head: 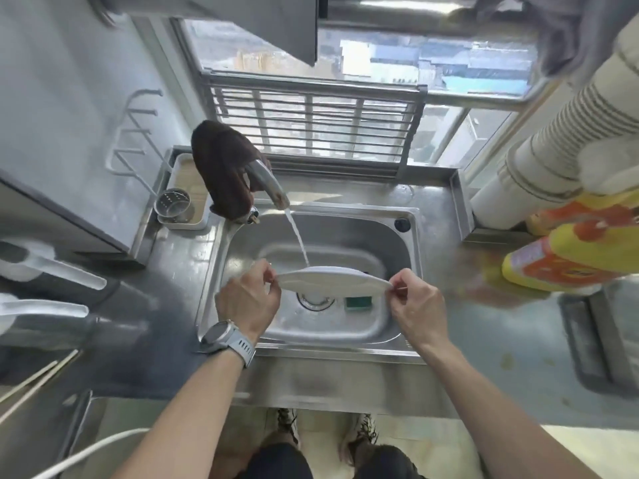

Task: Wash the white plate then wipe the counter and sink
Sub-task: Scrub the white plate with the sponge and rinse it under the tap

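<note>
Bare forearms, no sleeves; a grey round-faced wristwatch with ribbed strap (226,340) on the left wrist; dark shorts (276,461); patterned shoes (288,423).

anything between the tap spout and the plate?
Only the water stream, falling from the tap spout onto the plate held over the sink; head view.

A: Where does the camera look from?
B: One head-worn wide-angle view, facing steeply down, close above the sink (409,236), both forearms reaching in from the bottom edge.
</note>
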The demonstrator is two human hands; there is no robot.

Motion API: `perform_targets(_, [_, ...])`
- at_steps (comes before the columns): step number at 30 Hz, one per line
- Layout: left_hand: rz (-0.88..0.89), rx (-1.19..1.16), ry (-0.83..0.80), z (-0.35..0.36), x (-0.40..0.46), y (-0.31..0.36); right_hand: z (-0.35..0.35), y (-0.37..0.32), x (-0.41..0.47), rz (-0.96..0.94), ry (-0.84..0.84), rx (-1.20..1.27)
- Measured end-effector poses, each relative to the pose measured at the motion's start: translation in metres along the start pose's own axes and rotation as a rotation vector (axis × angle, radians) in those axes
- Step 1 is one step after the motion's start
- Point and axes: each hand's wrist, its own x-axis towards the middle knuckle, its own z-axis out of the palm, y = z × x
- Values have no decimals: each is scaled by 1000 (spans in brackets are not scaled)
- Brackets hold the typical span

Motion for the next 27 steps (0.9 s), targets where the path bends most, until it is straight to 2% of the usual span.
perform_targets(5, [29, -58, 46, -65, -10, 22, -54, -43, -15, -85, 56, 22])
perform_targets(12, [217, -148, 384, -189, -28, 49, -153, -137, -49, -354, 352, 123])
perform_targets(15, [281, -144, 440, -200, -30, 43, -161, -150, -56, -434, 435, 96])
perform_targets(17, [254, -78, 401, -178, -22, 34, -139, -139, -47, -409, 407, 7])
perform_targets(18, [203, -27, 307, -161, -16, 28, -121, -127, -40, -354, 340, -45])
perform_targets(21, [16, 110, -165, -106, -8, 12, -61, -90, -25, -119, -9, -152])
perform_targets(22, [-11, 113, -240, -94, -9, 8, -47, -80, -25, -77, -73, -145])
perform_targets(24, [-7, 95, -216, -88, -10, 3, -39, -77, -26, -46, -46, -101])
perform_targets(27, [78, 77, -6, -114, -13, 1, -61, -92, -33, -154, 77, -103])
